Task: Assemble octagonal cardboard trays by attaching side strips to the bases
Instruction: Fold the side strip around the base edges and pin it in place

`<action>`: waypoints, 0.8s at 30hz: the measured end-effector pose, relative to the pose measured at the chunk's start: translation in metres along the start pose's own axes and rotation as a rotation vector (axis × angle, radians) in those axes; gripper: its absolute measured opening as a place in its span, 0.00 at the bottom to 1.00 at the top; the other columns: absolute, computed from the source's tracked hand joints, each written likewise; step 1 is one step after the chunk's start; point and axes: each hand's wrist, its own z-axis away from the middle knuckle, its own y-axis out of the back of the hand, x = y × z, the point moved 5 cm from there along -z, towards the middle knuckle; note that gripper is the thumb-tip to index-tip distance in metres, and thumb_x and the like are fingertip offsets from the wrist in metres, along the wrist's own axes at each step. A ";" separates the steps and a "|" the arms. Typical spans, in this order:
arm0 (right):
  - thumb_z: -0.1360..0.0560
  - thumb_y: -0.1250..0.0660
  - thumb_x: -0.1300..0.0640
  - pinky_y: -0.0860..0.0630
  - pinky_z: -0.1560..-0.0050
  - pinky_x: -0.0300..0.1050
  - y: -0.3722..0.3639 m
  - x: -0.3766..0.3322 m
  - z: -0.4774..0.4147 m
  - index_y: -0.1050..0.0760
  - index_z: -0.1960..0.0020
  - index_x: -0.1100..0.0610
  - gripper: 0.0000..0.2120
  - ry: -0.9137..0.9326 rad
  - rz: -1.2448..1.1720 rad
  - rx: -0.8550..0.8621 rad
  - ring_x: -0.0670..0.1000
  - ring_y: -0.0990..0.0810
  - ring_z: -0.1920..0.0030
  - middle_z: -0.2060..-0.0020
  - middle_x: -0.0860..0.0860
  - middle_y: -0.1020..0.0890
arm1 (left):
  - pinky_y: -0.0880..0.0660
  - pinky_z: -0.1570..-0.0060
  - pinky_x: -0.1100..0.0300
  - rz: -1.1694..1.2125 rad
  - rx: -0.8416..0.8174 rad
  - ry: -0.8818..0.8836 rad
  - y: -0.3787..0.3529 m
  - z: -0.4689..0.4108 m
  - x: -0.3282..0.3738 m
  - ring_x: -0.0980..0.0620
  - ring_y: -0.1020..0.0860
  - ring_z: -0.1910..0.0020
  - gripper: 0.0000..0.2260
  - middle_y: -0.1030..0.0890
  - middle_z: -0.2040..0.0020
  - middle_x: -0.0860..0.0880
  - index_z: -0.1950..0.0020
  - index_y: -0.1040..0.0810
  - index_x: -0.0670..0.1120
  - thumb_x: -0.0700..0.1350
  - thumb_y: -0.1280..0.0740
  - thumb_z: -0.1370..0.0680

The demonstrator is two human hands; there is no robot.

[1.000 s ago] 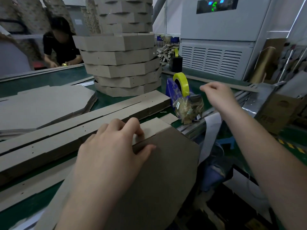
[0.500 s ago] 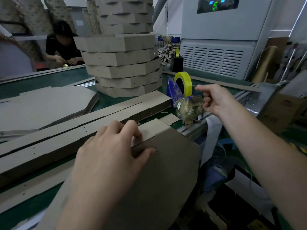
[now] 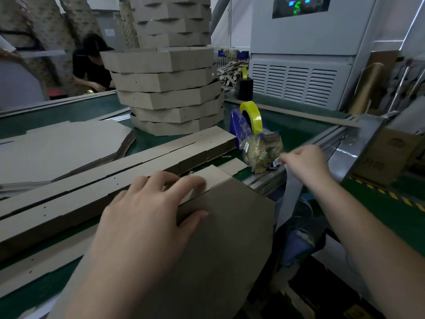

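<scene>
The left hand is lying in the lower centre of the frame, pressing down where a side strip is meeting the edge of an octagonal cardboard base. Its fingers are stretched fairly flat over the strip and its thumb is spreading onto the base. The base is sitting at the near edge of the green worktop and its right part is jutting past that edge.

The right hand is reaching in from the right of the frame with its fingers curled, pinching the tape end just in front of the blue tape dispenser. The hand is blurred, so the tape itself is hard to make out. A yellow tape roll is standing upright in the dispenser, and a crumpled wad of used tape is clinging to its front.

Long strips are lying stacked beyond the left hand, and flat bases are piled at mid left. Finished trays are stacked in a column at upper centre. Another person is working at upper left, and a grey machine is filling the upper right.
</scene>
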 end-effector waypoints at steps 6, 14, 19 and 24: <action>0.26 0.30 0.57 0.32 0.52 0.45 0.012 -0.032 0.031 0.19 0.62 0.55 0.07 0.322 -0.089 -0.119 0.50 0.26 0.54 0.59 0.48 0.26 | 0.34 0.54 0.62 -0.014 -0.075 -0.050 -0.002 0.000 -0.005 0.58 0.31 0.41 0.26 0.35 0.39 0.64 0.32 0.48 0.75 0.68 0.45 0.29; 0.26 0.36 0.55 0.30 0.60 0.36 -0.002 -0.123 0.077 0.22 0.62 0.52 0.08 0.587 -0.352 -0.957 0.47 0.29 0.63 0.61 0.44 0.25 | 0.28 0.59 0.58 0.127 -0.059 -0.065 0.001 -0.010 -0.001 0.58 0.29 0.52 0.19 0.30 0.47 0.64 0.44 0.40 0.70 0.70 0.46 0.33; 0.25 0.36 0.57 0.33 0.57 0.42 -0.023 -0.138 0.083 0.22 0.68 0.49 0.13 0.618 -0.077 -1.208 0.51 0.32 0.61 0.62 0.50 0.26 | 0.25 0.59 0.54 0.174 -0.018 -0.050 0.000 -0.008 -0.002 0.57 0.30 0.54 0.18 0.28 0.47 0.64 0.45 0.36 0.69 0.68 0.45 0.33; 0.29 0.35 0.54 0.33 0.59 0.40 -0.030 -0.137 0.083 0.22 0.70 0.47 0.11 0.603 0.039 -1.256 0.46 0.30 0.64 0.64 0.48 0.25 | 0.25 0.59 0.53 0.195 -0.019 -0.049 0.002 -0.004 -0.002 0.56 0.28 0.52 0.18 0.28 0.47 0.63 0.46 0.34 0.68 0.68 0.43 0.34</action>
